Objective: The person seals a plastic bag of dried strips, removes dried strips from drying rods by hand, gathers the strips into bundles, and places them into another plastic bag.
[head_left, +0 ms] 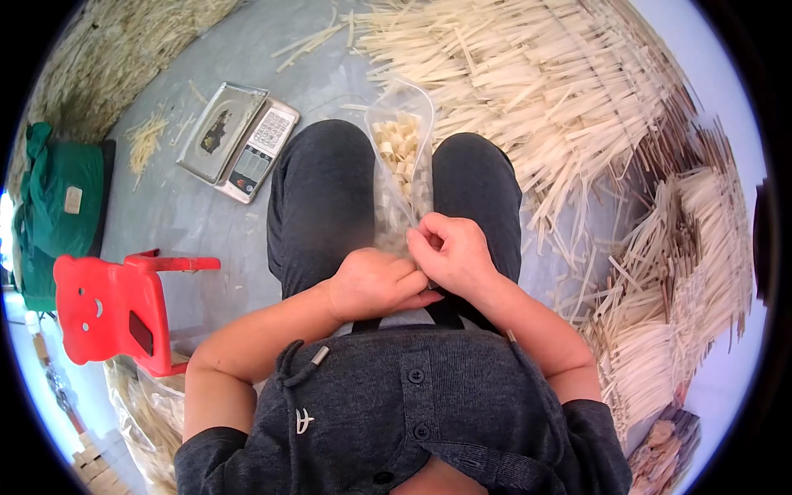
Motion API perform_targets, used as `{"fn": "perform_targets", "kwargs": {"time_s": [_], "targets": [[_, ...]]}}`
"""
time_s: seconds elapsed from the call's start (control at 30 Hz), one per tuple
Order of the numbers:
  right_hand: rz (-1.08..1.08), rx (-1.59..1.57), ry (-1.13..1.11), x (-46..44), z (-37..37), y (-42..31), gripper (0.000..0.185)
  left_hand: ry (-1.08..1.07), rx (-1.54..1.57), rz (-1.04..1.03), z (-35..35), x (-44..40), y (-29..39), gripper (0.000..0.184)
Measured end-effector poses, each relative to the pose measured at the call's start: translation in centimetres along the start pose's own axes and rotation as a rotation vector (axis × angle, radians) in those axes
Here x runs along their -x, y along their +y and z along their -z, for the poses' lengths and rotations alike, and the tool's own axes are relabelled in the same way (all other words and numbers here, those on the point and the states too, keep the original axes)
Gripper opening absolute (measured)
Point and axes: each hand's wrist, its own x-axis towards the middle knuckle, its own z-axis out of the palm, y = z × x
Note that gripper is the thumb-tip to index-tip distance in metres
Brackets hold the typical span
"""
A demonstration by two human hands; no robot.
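Observation:
A clear plastic bag lies between my thighs, its mouth facing away from me. Short, pale curled strips show inside it. My right hand is closed, with thumb and forefinger pinched on the bag's side near its lower end. My left hand is closed too, fingers curled around the near part of the bag, and its fingertips meet the right hand. What lies under the fingers is partly hidden.
A digital scale stands on the floor at the front left. A red child's chair holds a dark phone-like slab. Large piles of pale strips cover the front and right. A green bag stands far left.

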Motion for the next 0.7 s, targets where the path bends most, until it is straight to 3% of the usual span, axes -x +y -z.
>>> {"fn": "perform_targets", "kwargs": {"time_s": [0.23,0.47,0.63,0.7], "targets": [[0.154,-0.143,0.019,-0.1,-0.7,1.3,0.024,0.052,-0.002,0.032,-0.3,0.2,0.1,0.022],[0.013,0.074,-0.016,-0.3,0.7,-0.5,0.025,0.098,0.034,-0.044,-0.3,0.2,-0.1,0.027],[0.187,-0.124,0.078,-1.1,-0.8,1.2,0.026,0.085,0.046,-0.059,-0.1,0.1,-0.2,0.030],[0.149,-0.105,0.064,-1.1,-0.5,0.7,0.025,0.116,0.058,-0.065,-0.3,0.1,-0.2,0.031]]}}
